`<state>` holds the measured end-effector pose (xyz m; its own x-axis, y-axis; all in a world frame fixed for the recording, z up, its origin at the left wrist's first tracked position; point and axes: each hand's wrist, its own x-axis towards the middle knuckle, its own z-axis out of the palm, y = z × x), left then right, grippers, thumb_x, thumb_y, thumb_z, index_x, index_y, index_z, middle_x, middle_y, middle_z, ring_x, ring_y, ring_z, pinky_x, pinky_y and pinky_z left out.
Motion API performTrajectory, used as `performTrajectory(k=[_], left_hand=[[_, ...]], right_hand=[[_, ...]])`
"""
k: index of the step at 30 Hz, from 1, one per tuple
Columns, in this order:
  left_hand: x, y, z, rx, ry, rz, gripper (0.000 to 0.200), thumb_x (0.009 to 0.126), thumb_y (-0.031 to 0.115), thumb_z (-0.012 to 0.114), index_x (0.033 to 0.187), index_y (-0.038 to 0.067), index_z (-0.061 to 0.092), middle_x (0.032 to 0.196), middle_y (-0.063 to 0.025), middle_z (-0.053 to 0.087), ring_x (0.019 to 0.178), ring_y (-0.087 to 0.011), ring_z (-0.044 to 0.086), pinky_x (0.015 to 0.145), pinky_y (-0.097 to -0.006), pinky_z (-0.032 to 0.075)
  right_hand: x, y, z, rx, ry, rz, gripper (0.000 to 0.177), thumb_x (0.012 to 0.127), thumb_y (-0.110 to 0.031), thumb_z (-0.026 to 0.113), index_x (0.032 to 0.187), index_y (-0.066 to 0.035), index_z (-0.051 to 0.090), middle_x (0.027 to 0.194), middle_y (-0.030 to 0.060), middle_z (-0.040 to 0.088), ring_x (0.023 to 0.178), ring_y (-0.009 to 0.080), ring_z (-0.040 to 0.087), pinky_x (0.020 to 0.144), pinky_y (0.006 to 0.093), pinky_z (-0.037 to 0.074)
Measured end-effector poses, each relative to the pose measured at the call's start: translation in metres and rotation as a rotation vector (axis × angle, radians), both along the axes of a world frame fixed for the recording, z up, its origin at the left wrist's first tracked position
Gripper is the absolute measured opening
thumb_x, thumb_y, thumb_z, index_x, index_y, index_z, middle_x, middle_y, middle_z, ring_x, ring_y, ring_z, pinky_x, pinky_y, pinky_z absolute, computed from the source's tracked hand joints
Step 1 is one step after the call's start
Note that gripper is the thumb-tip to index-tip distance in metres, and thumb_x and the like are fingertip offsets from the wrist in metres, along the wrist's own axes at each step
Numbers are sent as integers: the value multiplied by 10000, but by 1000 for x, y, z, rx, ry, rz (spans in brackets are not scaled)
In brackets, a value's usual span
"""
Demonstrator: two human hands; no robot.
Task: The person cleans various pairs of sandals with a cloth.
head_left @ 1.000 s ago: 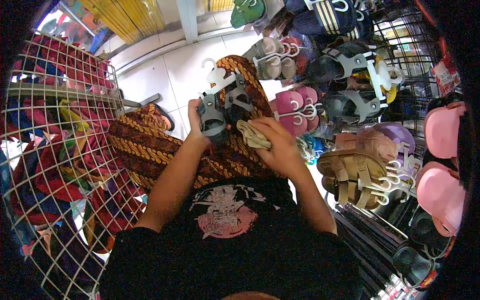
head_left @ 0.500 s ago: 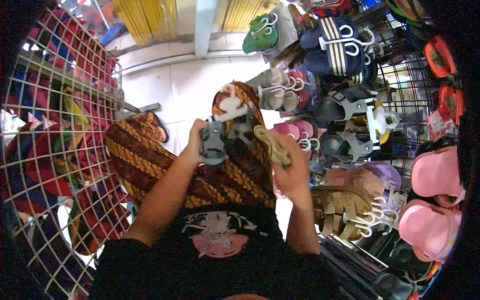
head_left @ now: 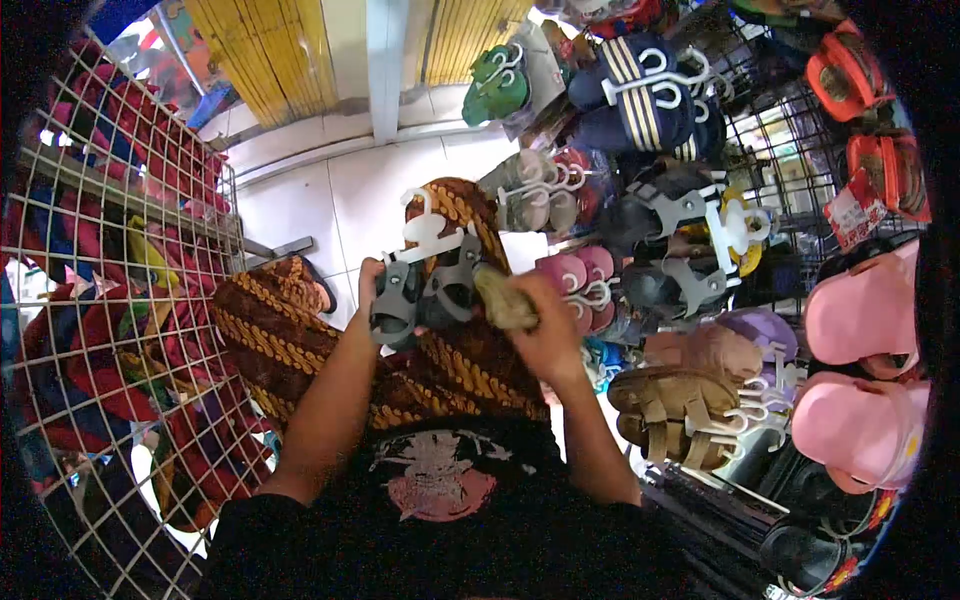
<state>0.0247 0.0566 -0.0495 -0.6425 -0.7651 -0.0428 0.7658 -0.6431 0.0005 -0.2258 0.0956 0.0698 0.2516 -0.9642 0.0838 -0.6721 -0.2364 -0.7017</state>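
Observation:
A pair of grey-and-black strap sandals (head_left: 398, 300) hangs side by side from a white plastic hanger (head_left: 427, 232) above my lap. My left hand (head_left: 366, 300) is closed on the outer side of the left sandal, with the thumb up near the hanger. Bunched in my right hand (head_left: 550, 330) is a khaki cloth (head_left: 505, 300), slightly blurred. The cloth lies against or just beside the right-hand sandal; contact is hard to make out. Under the sandals is the brown patterned fabric (head_left: 280, 330) over my legs.
A wire grid rack (head_left: 120, 300) with colourful goods rises close on my left. To my right, several sandals hang on black mesh, among them navy striped slides (head_left: 630, 95), brown sandals (head_left: 670, 400) and pink clogs (head_left: 860, 320). White floor tiles (head_left: 290, 205) lie ahead.
The sandals have turned so that both now face me, and they sit slightly further left. My right hand has brought the cloth left and closer to them. The view has shifted a little.

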Motion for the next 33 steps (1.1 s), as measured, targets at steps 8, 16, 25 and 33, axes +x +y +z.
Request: performTrajectory(k=[8, 16, 25, 33], left_hand=[[-6, -6, 47, -8, 126, -74, 1038, 742, 664, 591, 1535, 105, 221, 1446, -264, 402, 1102, -528, 579, 492, -428, 611], [2, -12, 8, -30, 142, -84, 987, 752, 617, 567, 1525, 95, 242, 1432, -276, 412, 1109, -523, 578, 491, -434, 615], [6, -13, 3, -37, 153, -96, 932, 764, 564, 539, 1514, 84, 266, 1418, -289, 424, 1117, -518, 576, 489, -442, 619], [10, -13, -4, -45, 167, -101, 884, 774, 517, 515, 1503, 74, 287, 1404, -301, 434, 1123, -513, 575, 488, -448, 623]], right_hand=[[-1, 3, -1, 8, 151, 24, 836, 606, 55, 701, 1390, -157, 501, 1300, 115, 527, 1223, 368, 490, 1079, 446, 363], [11, -4, 7, -286, 624, 65, 632, 733, -14, 632, 1294, -305, 620, 1209, 94, 562, 1163, 296, 511, 1030, 494, 316], [15, -9, 10, -356, 685, 19, 584, 793, -40, 568, 1276, -363, 631, 1208, 74, 566, 1144, 275, 508, 1035, 500, 304], [16, -6, 2, -289, 655, 4, 669, 715, 12, 613, 1289, -332, 626, 1214, 80, 559, 1183, 288, 481, 1041, 491, 294]])
